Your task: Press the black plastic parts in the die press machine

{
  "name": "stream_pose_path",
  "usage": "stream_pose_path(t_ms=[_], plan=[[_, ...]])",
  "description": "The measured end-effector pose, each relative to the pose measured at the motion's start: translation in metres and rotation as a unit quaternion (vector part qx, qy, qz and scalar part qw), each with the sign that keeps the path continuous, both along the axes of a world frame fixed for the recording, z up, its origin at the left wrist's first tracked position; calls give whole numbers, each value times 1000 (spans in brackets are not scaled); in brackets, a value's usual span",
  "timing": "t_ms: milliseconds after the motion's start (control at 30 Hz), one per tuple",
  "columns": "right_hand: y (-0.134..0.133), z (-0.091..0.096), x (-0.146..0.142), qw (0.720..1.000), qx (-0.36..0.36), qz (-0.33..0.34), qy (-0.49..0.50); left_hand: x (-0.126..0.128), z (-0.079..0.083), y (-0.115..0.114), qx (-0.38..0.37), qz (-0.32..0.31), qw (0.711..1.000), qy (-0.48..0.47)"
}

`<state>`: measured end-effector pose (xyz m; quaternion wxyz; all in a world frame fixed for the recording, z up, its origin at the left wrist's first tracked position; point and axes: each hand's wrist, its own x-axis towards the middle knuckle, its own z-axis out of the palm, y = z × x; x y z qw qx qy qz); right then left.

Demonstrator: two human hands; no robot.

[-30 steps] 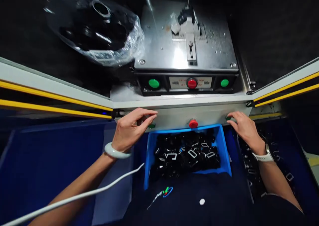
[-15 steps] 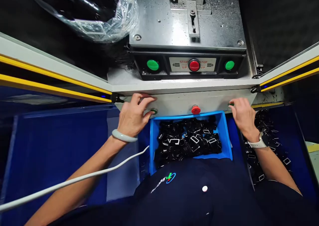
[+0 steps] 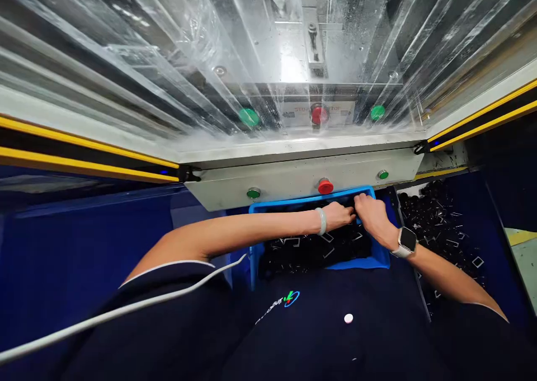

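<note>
Both hands are inside the far right part of a blue bin [image 3: 380, 255] filled with small black parts [image 3: 314, 255], some with white rectangular outlines. My left hand [image 3: 339, 216] reaches across from the left, a pale bangle at its wrist, its fingers curled downward. Close beside it, my right hand [image 3: 372, 216], with a watch on the wrist, has its fingers pinched together. The fingertips of the two hands nearly meet at the black parts. Whatever lies between the fingers is too small and hidden to make out.
A white panel beyond the bin carries two green buttons, one at left [image 3: 253, 193] and one at right [image 3: 383, 174], and a red button [image 3: 325, 186]. A clear, streaked guard [image 3: 268, 51] covers the machine. More black parts [image 3: 436, 213] lie at right. A white cable [image 3: 126, 306] crosses the left.
My hands have left the green buttons on the panel and come together over the bin. The clear guard now stands across the machine opening, which was uncovered before.
</note>
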<state>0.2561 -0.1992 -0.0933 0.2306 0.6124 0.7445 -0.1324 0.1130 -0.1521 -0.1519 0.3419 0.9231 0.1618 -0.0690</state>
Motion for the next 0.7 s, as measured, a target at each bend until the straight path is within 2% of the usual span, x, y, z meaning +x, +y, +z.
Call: stream_pose_path(t_ms=[67,167,267,367,433,533,633,700], plan=[[-9,15,12,998,46,-26,38,5,-5,0,0,9,1000,-10],[-21,34,32,969,113,-74,207,3,-1,5,-4,20,999,-36],[-26,45,49,913,119,-150,361,-14,16,9,-8,40,997,-72],[-29,48,57,871,129,-214,422,-48,45,11,-31,87,986,-140],[-29,47,57,856,139,-247,432,-73,65,11,-96,156,962,-205],[-27,45,51,841,135,-284,440,-102,87,12,-213,292,897,-256],[-19,49,39,818,134,-284,482,-116,97,13,-266,397,829,-290],[-11,55,27,797,153,-274,516,-119,97,15,-267,438,799,-313]])
